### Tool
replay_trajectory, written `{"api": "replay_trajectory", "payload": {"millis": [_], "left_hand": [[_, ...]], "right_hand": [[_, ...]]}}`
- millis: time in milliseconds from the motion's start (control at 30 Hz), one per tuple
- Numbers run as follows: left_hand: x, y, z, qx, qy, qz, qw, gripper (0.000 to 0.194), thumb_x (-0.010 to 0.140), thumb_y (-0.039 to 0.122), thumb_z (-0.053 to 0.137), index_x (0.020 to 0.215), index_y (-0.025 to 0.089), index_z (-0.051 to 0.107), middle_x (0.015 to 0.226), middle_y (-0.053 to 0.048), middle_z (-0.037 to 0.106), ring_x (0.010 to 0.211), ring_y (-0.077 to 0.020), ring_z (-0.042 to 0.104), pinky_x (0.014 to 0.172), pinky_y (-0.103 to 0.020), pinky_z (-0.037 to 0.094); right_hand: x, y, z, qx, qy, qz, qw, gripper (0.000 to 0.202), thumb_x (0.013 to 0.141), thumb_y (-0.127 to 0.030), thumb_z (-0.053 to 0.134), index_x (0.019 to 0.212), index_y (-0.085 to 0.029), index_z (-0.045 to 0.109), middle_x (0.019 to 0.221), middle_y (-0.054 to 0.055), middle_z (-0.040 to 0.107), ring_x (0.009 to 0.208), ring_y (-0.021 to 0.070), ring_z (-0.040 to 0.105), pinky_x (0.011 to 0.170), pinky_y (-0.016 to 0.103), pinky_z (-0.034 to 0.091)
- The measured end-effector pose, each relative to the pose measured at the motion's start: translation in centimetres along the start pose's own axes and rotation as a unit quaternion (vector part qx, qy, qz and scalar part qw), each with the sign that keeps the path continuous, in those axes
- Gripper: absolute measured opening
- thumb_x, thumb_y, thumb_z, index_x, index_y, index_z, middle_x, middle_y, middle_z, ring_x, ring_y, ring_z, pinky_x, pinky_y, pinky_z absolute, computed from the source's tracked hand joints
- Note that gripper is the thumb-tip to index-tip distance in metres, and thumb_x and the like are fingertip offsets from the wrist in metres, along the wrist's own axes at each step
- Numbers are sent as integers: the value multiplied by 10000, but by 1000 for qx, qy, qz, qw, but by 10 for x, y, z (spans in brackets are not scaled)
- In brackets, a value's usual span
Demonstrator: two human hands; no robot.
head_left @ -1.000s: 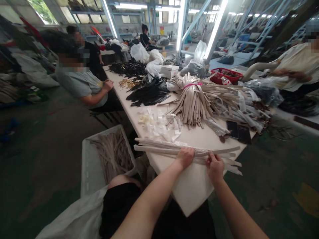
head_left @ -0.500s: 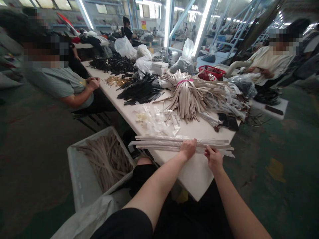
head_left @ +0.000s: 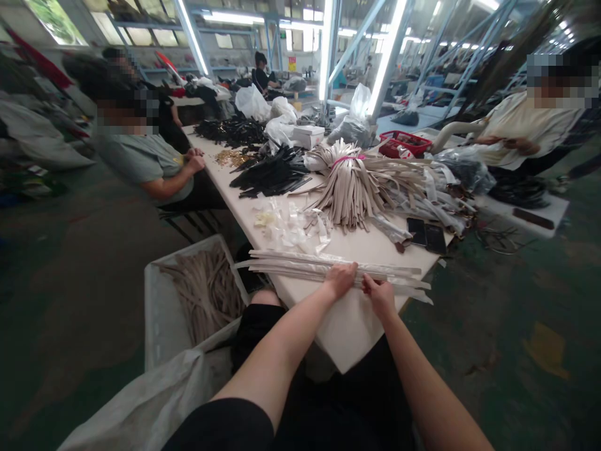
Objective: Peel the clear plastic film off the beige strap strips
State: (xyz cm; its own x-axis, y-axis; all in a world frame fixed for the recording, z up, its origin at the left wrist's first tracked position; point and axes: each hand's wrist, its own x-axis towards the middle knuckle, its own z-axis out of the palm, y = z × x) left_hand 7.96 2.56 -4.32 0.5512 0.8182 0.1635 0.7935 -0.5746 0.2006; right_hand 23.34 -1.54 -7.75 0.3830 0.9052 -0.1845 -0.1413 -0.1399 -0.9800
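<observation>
You sit at the corner of a pale bench [head_left: 345, 341], in a big workshop with tube lights [head_left: 325, 56] overhead and blue posts [head_left: 357, 44] behind; your strips [head_left: 291, 262] lie across the near end, their left tips past one edge, their right tips past the other. Your left hand [head_left: 342, 280] bears on them with its fingers closed round the bunch; your right hand [head_left: 381, 297] is just beside it, its fingers pinched narrow on the near strips.

Just beyond lie film scraps [head_left: 300, 228]; behind those stands the bundle [head_left: 354, 197], tied with a pink band [head_left: 345, 158], black straps [head_left: 267, 172] to its left and two dark slabs [head_left: 425, 235] near the right edge; a white box [head_left: 307, 136] and a red basket [head_left: 404, 145] sit farther back. A co-worker [head_left: 162, 166] sits along the left side; another person [head_left: 521, 128] is well off to the right.

The crate [head_left: 162, 307] (more strips inside) crowds your left, close by the bench's edge; open room lies at the bare corner before your wrists, and over the floor [head_left: 488, 326] to your right.
</observation>
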Motion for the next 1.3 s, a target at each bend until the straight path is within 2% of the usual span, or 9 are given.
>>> {"api": "replay_trajectory", "payload": {"millis": [233, 300, 367, 467, 633, 733, 967, 1100, 1300], "left_hand": [[7, 2, 3, 4, -27, 19, 999, 220, 983, 222, 433, 1183, 166, 501, 1002, -93, 671, 955, -218, 661, 863, -348, 486], [9, 1, 5, -3, -29, 20, 999, 238, 980, 215, 435, 1204, 164, 498, 999, -94, 672, 954, -215, 660, 870, -346, 484], [11, -1, 7, -6, -22, 17, 1000, 252, 979, 187, 418, 1216, 159, 495, 972, -89, 675, 925, -211, 664, 861, -345, 486], [13, -3, 10, -10, -15, 18, 1000, 285, 975, 175, 417, 1251, 155, 483, 952, -81, 678, 908, -212, 667, 847, -343, 492], [16, -4, 18, -16, -18, 24, 999, 393, 960, 255, 494, 1338, 162, 439, 995, -80, 685, 914, -219, 669, 838, -340, 502], [16, -2, 23, -10, -20, 28, 999, 400, 965, 239, 479, 1355, 168, 429, 999, -77, 686, 916, -211, 669, 844, -334, 500], [15, 1, 23, 1, -24, 80, 997, 495, 964, 225, 474, 1437, 170, 341, 1140, -99, 639, 958, -195, 650, 866, -313, 495], [15, 3, 18, -7, -16, 90, 996, 518, 957, 200, 469, 1456, 193, 333, 1169, -93, 600, 973, -196, 631, 884, -316, 492], [16, 1, 5, -9, -6, 95, 995, 514, 921, 217, 528, 1417, 205, 396, 1203, -101, 582, 1116, -219, 563, 996, -364, 434]], "right_hand": [[-2, -4, -2, -116, -76, -27, 990, 405, 692, -523, 786, 671, -130, 693, 558, 61, 658, 488, 173, 586, 457, 260, 434], [-3, -7, -1, -77, -54, -32, 995, 406, 703, -538, 773, 775, -146, 696, 582, 40, 663, 484, 168, 590, 458, 257, 446], [-6, -10, 1, -1, 12, -35, 999, 438, 741, -570, 732, 912, -171, 670, 651, 25, 679, 498, 157, 600, 473, 255, 475], [-9, -9, 4, 25, 48, -47, 997, 445, 765, -599, 703, 917, -185, 641, 702, 33, 688, 521, 151, 607, 505, 261, 496], [-4, -5, 6, -72, -61, -69, 993, 422, 747, -595, 720, 817, -181, 685, 702, 65, 705, 552, 179, 611, 546, 292, 495], [-2, -4, 6, -106, -83, -95, 986, 374, 776, -557, 699, 808, -184, 709, 737, 79, 720, 619, 202, 628, 596, 302, 498], [-2, -4, 4, -154, -63, -147, 975, 279, 814, -446, 657, 907, -192, 726, 824, 68, 732, 693, 201, 627, 667, 294, 485], [-1, -5, 4, -202, -76, -159, 964, 239, 808, -429, 661, 804, -195, 710, 736, 45, 706, 646, 186, 596, 639, 282, 464], [-3, -1, 7, -99, -8, -99, 990, 288, 801, -476, 675, 859, -194, 655, 693, 44, 694, 570, 190, 626, 551, 287, 508]]}}
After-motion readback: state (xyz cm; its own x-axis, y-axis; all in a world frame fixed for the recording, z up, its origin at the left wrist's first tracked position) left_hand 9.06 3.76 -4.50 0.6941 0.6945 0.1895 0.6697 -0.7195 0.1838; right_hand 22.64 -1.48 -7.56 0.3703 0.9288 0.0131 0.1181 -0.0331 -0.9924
